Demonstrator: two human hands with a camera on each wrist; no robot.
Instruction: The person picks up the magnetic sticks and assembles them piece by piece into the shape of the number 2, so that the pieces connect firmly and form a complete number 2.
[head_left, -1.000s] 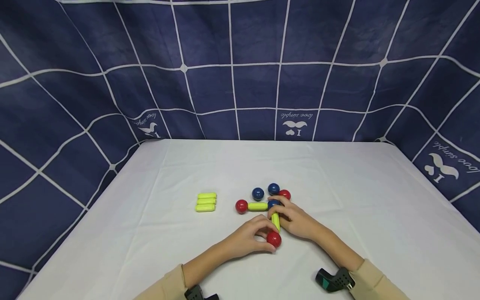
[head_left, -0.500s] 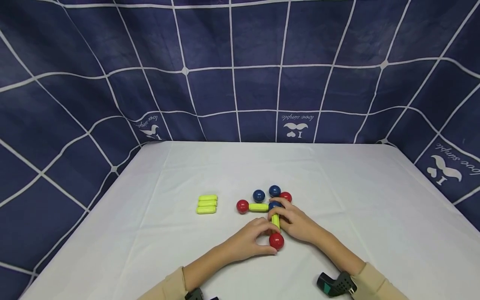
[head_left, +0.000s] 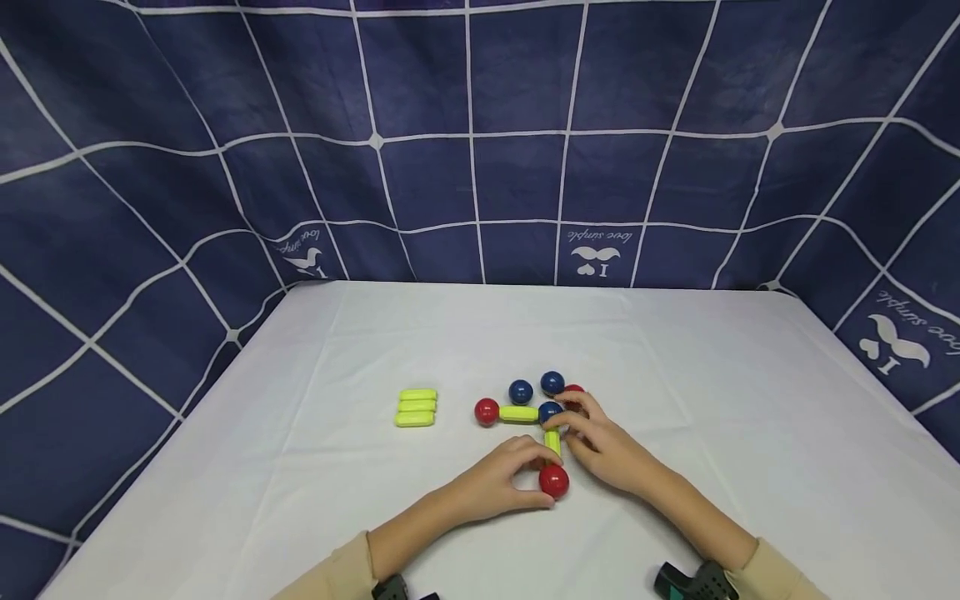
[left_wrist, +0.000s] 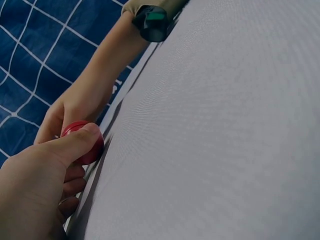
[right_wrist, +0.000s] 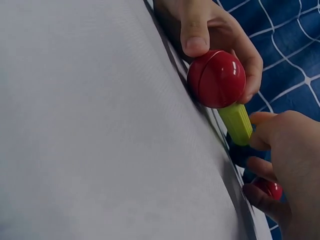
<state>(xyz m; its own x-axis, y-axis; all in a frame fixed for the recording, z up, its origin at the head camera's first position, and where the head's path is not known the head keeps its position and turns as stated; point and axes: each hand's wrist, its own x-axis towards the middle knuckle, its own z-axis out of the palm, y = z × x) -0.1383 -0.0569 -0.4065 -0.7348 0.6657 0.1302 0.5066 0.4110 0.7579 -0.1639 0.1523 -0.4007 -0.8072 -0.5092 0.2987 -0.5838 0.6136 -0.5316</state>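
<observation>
My left hand (head_left: 495, 477) pinches a red ball (head_left: 554, 482) between thumb and fingers, at the near end of a yellow stick (head_left: 552, 442). That stick runs up to a blue ball (head_left: 550, 411), from which a second yellow stick (head_left: 518, 414) leads left to another red ball (head_left: 487, 412), making an L. My right hand (head_left: 611, 446) lies to the right of the corner, fingers spread and loosely bent. One fingertip is right at the blue ball; another finger partly hides a red ball (right_wrist: 270, 188) behind it. In the right wrist view, the near red ball (right_wrist: 218, 80) meets the stick's end.
Two loose blue balls, one on the left (head_left: 521, 392) and one on the right (head_left: 552, 382), sit just behind the L. Three yellow sticks (head_left: 416, 407) lie side by side farther left on the white tablecloth (head_left: 337, 492). A navy gridded curtain (head_left: 517, 175) encloses the table.
My right hand has loosened from around the blue corner ball and shifted right. My left hand keeps its pinch on the red ball, which has moved slightly right, in line with the stick.
</observation>
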